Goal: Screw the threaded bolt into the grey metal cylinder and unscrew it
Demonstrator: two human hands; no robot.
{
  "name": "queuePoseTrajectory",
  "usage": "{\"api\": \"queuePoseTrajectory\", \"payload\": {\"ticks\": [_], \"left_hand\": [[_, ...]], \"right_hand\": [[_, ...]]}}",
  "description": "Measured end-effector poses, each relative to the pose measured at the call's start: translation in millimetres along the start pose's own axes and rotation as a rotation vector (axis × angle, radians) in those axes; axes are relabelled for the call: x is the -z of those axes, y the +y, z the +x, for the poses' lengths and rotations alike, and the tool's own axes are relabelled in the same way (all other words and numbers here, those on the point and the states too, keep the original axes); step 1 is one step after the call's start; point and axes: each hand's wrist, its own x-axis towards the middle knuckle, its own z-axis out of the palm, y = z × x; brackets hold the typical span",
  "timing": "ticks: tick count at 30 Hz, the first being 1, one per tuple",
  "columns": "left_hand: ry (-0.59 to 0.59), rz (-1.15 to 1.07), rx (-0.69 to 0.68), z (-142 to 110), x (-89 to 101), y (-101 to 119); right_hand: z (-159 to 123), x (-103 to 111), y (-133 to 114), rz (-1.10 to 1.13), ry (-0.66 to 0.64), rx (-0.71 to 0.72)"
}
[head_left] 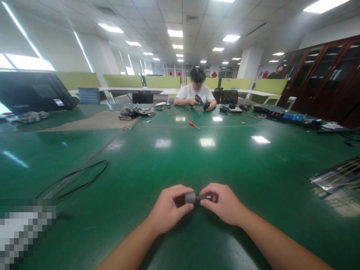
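Note:
A small grey metal cylinder (190,198) is gripped between the thumb and fingers of my left hand (171,208), low in the middle of the head view. From its right end a thin dark shaft (203,197) sticks out sideways, with what look like ridges along it. My right hand (222,202) pinches around the far end of this shaft, so that end is partly hidden. Both hands are close together just above the green tabletop (157,165). The exact kind of part is too small to tell.
A person (195,90) across the table holds a power drill (199,99). An orange screwdriver (192,124) lies mid-table. Black cable (92,183) loops at left; electronic parts (136,111) are piled beyond. A framed panel (337,174) is at right, a large monitor (36,92) far left.

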Motion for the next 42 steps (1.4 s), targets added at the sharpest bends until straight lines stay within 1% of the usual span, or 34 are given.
{"api": "queuePoseTrajectory", "payload": {"ticks": [15,42], "left_hand": [[0.026,-0.018,0.016,-1.0,2.1,0.8],[0.023,-0.035,0.051,0.4,2.6,-1.6]], "right_hand": [[-0.1,1.7,-1.6,0.001,0.008,-0.025],[-0.1,3.9,0.0,0.013,0.020,-0.043]]}}
